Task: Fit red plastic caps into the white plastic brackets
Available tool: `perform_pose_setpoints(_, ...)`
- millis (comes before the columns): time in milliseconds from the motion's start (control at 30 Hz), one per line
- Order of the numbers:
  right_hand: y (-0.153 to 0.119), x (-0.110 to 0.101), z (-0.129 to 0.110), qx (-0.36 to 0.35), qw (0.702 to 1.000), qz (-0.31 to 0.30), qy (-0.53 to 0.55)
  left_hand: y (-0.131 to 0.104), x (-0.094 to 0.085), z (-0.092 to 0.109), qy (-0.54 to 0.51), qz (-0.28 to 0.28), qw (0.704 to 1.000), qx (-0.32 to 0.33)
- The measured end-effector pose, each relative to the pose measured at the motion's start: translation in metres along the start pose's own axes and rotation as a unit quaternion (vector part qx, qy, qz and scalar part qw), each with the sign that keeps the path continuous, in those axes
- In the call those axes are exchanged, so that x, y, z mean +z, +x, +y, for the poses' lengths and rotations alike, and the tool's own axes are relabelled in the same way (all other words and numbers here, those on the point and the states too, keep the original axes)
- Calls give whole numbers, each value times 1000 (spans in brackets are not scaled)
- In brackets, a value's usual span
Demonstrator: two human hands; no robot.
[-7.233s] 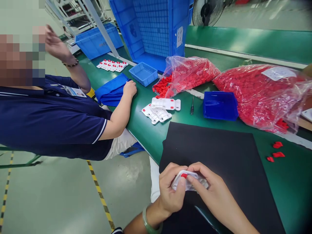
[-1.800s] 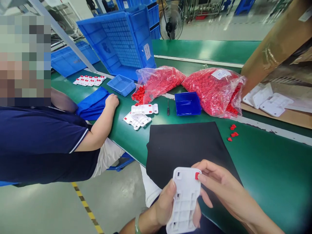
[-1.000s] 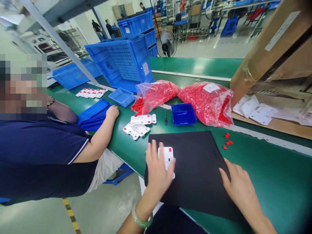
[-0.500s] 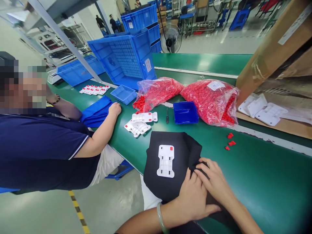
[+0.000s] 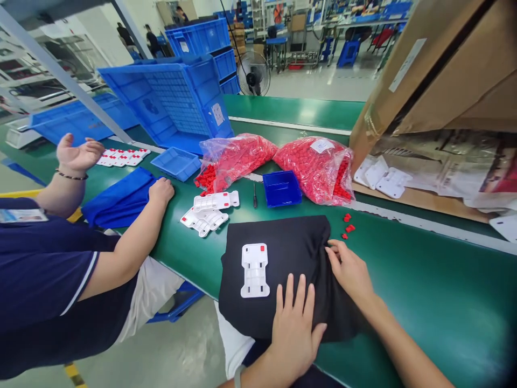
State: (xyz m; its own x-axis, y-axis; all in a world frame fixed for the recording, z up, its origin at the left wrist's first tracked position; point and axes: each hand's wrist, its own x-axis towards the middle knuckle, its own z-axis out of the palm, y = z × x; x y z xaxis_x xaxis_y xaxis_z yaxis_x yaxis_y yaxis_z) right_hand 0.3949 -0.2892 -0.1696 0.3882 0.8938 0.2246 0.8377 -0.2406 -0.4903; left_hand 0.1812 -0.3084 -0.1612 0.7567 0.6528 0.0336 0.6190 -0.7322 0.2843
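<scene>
A black cloth (image 5: 283, 242) lies on the green tabletop in front of me. My left hand (image 5: 294, 323) rests flat on its near part, open, with the fingers spread. The cloth's right edge is pinched between the thumb and fingers of my right hand (image 5: 351, 269). On the cloth's left half lies a white plastic plate (image 5: 255, 272) with slots and one red piece (image 5: 262, 248) at its top right corner. Neither hand touches this plate. Several loose red pieces (image 5: 349, 228) lie just beyond my right hand.
A screwdriver (image 5: 254, 196), a dark blue tray (image 5: 281, 189) and bags of red pieces (image 5: 313, 167) lie beyond the cloth. White plates (image 5: 205, 220) are stacked to the left. A co-worker (image 5: 60, 258) sits at left by a blue cloth (image 5: 121, 199). A cardboard box (image 5: 388, 97) stands at right.
My left hand has let go of the bunched cloth and now lies flat on it. The cloth's right side is spread out. The co-worker's raised hand has come down and forward. The view has shifted.
</scene>
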Motion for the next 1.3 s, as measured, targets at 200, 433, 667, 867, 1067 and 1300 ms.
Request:
perform_pose_setpoints(200,-8,-45,45,49,994,68,-67,-16,2,-18,-30,-6,997,66)
perform_pose_setpoints(433,25,-25,45,22,995,57,-82,-9,7,-7,-98,109,988,48)
perform_pose_setpoints(667,16,-40,6,-11,997,69,-44,0,-21,-13,-364,66,928,-36)
perform_pose_setpoints(867,-23,-70,-74,-176,977,1,124,26,-64,-9,-691,17,708,-143)
perform_pose_setpoints(1067,-38,-66,-98,-225,955,-51,186,20,-71,-15,-743,36,647,-164)
perform_pose_setpoints(1300,-29,-72,-108,-273,928,-149,206,6,-61,-26,-795,51,585,-154)
